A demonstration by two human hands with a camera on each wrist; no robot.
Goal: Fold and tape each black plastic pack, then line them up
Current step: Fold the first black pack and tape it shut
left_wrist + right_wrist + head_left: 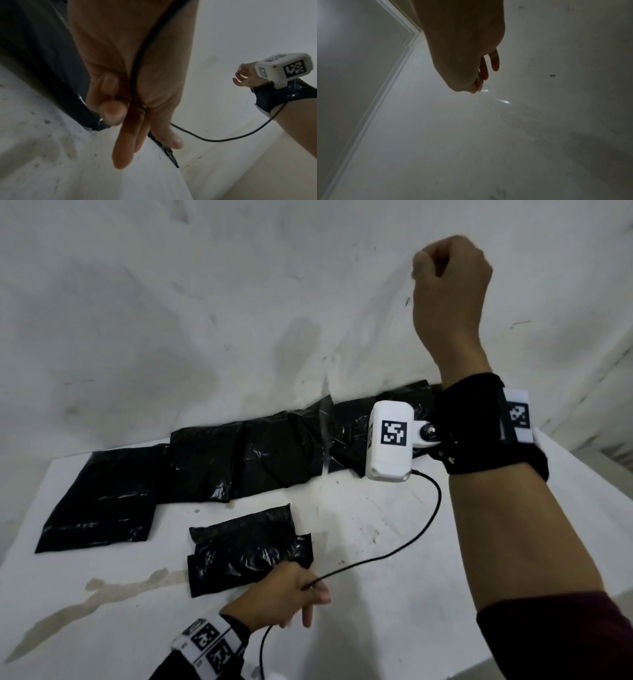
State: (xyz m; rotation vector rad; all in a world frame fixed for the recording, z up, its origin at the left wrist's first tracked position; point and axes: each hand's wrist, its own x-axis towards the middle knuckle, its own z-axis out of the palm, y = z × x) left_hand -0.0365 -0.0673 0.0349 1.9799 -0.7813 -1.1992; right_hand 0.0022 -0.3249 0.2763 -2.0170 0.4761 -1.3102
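- White table (394,628) stands against a stained wall (171,302).
- Black packs (246,457) lie in a row at the back.
- Left hand (277,597) presses the folded pack (246,549), fingers straight.
- Right hand (448,285), raised, pinches clear tape (494,98).

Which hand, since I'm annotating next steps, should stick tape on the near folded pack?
Right. The right hand, raised, pinches a clear tape strip, while the left hand rests on the pack's near corner, apparently keeping it folded.
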